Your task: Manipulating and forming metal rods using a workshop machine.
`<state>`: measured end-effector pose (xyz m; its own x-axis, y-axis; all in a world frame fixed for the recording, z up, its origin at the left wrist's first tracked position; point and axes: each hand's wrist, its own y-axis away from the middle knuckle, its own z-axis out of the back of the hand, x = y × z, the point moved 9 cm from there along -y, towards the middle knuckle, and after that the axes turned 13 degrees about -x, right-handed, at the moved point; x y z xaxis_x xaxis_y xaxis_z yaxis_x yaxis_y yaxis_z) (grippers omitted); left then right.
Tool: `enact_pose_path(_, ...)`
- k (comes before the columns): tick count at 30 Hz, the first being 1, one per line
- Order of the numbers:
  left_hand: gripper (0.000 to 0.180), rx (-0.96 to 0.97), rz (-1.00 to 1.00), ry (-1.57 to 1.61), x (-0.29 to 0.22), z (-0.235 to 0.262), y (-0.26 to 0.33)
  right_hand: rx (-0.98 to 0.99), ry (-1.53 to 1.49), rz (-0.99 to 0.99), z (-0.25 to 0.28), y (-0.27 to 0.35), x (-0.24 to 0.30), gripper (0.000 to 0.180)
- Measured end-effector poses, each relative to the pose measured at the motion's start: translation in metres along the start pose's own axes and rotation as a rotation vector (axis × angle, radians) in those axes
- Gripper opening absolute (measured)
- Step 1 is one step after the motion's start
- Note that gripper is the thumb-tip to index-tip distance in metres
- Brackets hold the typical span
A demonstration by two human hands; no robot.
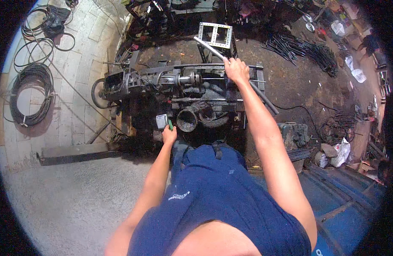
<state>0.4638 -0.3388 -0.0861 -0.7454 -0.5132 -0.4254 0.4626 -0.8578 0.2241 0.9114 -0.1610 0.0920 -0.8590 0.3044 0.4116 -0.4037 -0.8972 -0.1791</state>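
- One coil of black wire [48, 91] on the floor, far left.
- Left hand [169, 135]: fingers curled round a green handle [170, 124]; pale block [161, 121] just beyond, link unclear.
- Navy shirt [205, 183]: small pale lettering, blurred.
- Lathe-like machine [162, 80] ahead, bright spindle [189, 80].
- Right hand [237, 70]: wrapped round a metal tube [210, 48] slanting across the machine's right end. Step looks like positioning the tube; next move probably wants a firm grip, kept off the spindle.
- Black rods [293, 48] heaped, right; no label legible.

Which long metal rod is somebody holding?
The slanting metal rod in the right hand; the machine's rods run straight from left to right instead.
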Motion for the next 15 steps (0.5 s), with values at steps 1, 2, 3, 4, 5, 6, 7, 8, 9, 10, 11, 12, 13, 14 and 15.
enact_pose_path(1, 0.050, -0.002, 0.004, 0.010, 0.001, -0.001, -0.001, 0.012, -0.015, -0.011, -0.001, -0.001, 0.000, 0.057)
enact_pose_path(2, 0.050, -0.003, 0.000, 0.011, 0.003, -0.002, -0.002, 0.007, -0.015, -0.012, 0.000, -0.001, 0.000, 0.057)
enact_pose_path(3, 0.050, 0.002, -0.013, -0.002, 0.005, -0.003, -0.004, 0.013, -0.056, -0.041, 0.000, -0.002, -0.001, 0.057)
enact_pose_path(4, 0.050, 0.007, -0.026, -0.015, 0.006, -0.003, -0.006, 0.018, -0.096, -0.069, 0.000, -0.003, -0.002, 0.056)
enact_pose_path(5, 0.051, 0.017, -0.025, -0.036, 0.005, -0.004, -0.006, 0.035, -0.161, -0.140, 0.001, -0.005, -0.010, 0.056)
enact_pose_path(6, 0.051, 0.021, -0.035, -0.033, 0.003, -0.003, -0.007, 0.026, -0.157, -0.145, 0.002, -0.008, -0.015, 0.056)
enact_pose_path(7, 0.052, 0.041, -0.058, -0.022, -0.001, -0.004, -0.008, 0.054, -0.185, -0.171, -0.002, -0.009, -0.022, 0.057)
enact_pose_path(8, 0.052, 0.060, -0.082, -0.014, -0.002, -0.003, -0.008, 0.083, -0.215, -0.198, -0.005, -0.008, -0.027, 0.058)
enact_pose_path(9, 0.052, 0.062, -0.091, -0.013, -0.001, -0.002, -0.009, 0.074, -0.150, -0.200, -0.006, -0.008, -0.030, 0.060)
enact_pose_path(10, 0.052, 0.078, -0.096, -0.015, -0.001, -0.002, -0.007, 0.068, -0.149, -0.205, -0.008, -0.006, -0.032, 0.060)
enact_pose_path(11, 0.052, 0.090, -0.098, -0.015, 0.002, -0.003, -0.007, 0.083, -0.095, -0.219, -0.006, -0.002, -0.028, 0.060)
enact_pose_path(12, 0.052, 0.100, -0.098, -0.015, 0.006, -0.003, -0.007, 0.099, -0.040, -0.232, -0.004, 0.003, -0.025, 0.059)
enact_pose_path(13, 0.053, 0.094, -0.107, -0.026, 0.008, -0.002, -0.008, 0.098, -0.019, -0.210, -0.006, 0.004, -0.020, 0.060)
enact_pose_path(14, 0.053, 0.097, -0.113, -0.025, 0.006, -0.001, -0.007, 0.093, -0.017, -0.215, -0.004, 0.005, -0.021, 0.060)
enact_pose_path(15, 0.053, 0.095, -0.108, -0.007, 0.005, -0.001, -0.006, 0.094, -0.008, -0.224, -0.003, 0.005, -0.022, 0.061)
